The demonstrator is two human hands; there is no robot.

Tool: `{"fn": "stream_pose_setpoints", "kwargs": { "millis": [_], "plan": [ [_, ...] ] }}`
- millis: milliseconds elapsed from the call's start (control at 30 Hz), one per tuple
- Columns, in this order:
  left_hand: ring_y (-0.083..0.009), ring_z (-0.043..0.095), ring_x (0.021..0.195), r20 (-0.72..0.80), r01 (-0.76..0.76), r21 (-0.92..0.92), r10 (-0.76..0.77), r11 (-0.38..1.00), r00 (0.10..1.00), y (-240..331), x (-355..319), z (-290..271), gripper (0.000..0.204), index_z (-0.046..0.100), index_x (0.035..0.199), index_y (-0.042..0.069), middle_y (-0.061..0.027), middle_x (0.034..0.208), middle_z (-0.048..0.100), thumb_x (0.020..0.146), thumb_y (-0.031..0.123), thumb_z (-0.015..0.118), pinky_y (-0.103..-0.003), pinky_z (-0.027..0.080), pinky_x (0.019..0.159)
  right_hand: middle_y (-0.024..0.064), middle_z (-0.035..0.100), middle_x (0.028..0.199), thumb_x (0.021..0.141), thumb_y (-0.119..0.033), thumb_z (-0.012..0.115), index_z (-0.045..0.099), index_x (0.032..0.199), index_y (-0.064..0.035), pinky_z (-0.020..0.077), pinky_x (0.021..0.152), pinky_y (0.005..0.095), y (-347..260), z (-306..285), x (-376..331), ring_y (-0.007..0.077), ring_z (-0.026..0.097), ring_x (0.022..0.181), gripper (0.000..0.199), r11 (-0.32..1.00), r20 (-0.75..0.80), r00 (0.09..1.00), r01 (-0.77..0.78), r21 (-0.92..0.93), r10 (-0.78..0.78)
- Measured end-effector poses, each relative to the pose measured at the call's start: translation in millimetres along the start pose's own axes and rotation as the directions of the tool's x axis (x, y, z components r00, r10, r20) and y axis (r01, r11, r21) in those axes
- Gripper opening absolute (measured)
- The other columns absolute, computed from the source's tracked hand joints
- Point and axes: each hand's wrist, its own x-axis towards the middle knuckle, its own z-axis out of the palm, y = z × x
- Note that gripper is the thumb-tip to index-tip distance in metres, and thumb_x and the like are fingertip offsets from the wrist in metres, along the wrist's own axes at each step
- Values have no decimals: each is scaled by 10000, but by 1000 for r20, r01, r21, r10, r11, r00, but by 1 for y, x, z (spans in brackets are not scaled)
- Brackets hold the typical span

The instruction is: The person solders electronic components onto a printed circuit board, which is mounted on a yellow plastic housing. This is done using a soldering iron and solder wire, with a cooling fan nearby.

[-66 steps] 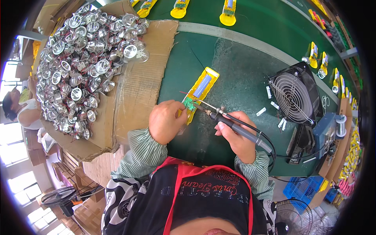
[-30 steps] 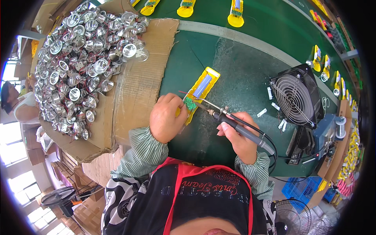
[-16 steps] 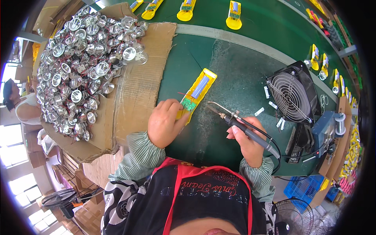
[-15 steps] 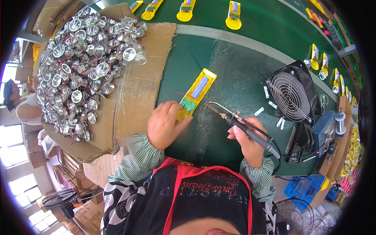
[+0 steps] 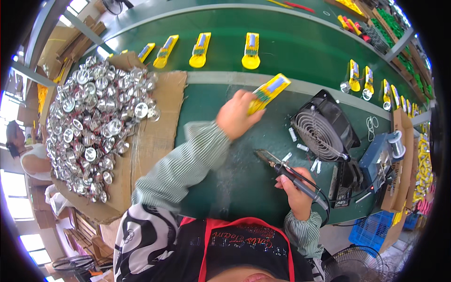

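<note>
My left hand [image 5: 236, 116] is closed on the near end of a yellow flashlight housing [image 5: 271, 90], which carries a blue-grey battery cell and a green circuit board. The housing lies tilted toward the far right, just short of the table's far metal strip; my fingers hide its near end. My right hand [image 5: 297, 196] grips a soldering iron [image 5: 300, 184] by its dark handle. The iron's tip points to the far left, over the green table [image 5: 249, 174] and apart from the housing. A black cable curves back from the handle.
Shiny reflectors with wires [image 5: 89, 127] are heaped on cardboard [image 5: 157, 127] at the left. A black fan [image 5: 324, 127] stands at the right, small white pieces [image 5: 303, 147] beside it. Beyond it sits a blue soldering station [image 5: 376, 157]. Yellow housings [image 5: 251, 50] line the far green belt [image 5: 300, 51].
My left hand has carried the yellow housing away from me, toward the table's far edge, and turned it further rightward. The right hand still holds the iron. The whole view has shifted.
</note>
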Motion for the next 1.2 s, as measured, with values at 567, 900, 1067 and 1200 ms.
{"fn": "stream_pose_setpoints", "kwargs": {
  "millis": [567,900,1067,1200],
  "plan": [
    [-367,577,944,52,86,436,-120,896,991,-36,148,27,473,482,1289,154,-154,1313,407,844,254,607,-460,505,817,147,658,800,816,12,631,535,969,57,549,630,272,2,-10,8,174,654,664,186,998,-109,992,-57,-4,56],
    [-325,540,926,83,-66,375,37,925,996,-7,-67,-41,427,535,1217,115,-157,1273,428,803,164,628,-383,517,780,139,647,768,841,-25,614,526,977,51,545,600,271,-4,4,-6,164,635,623,179,997,-87,995,51,-56,-56],
    [-311,523,1007,145,-77,407,18,910,989,3,-168,-50,424,552,1184,122,-130,1282,432,783,204,664,-369,508,800,139,648,768,844,-32,614,527,976,48,545,600,273,-10,18,-14,161,632,616,178,996,-25,998,59,-62,-60],
    [-291,520,1064,112,-94,273,66,957,992,8,-189,-76,427,556,1171,129,-124,1290,442,774,221,683,-356,506,819,141,648,770,846,-35,611,526,976,52,545,599,273,-13,30,-19,162,634,618,178,993,30,995,94,-71,-92]
  ]
}}
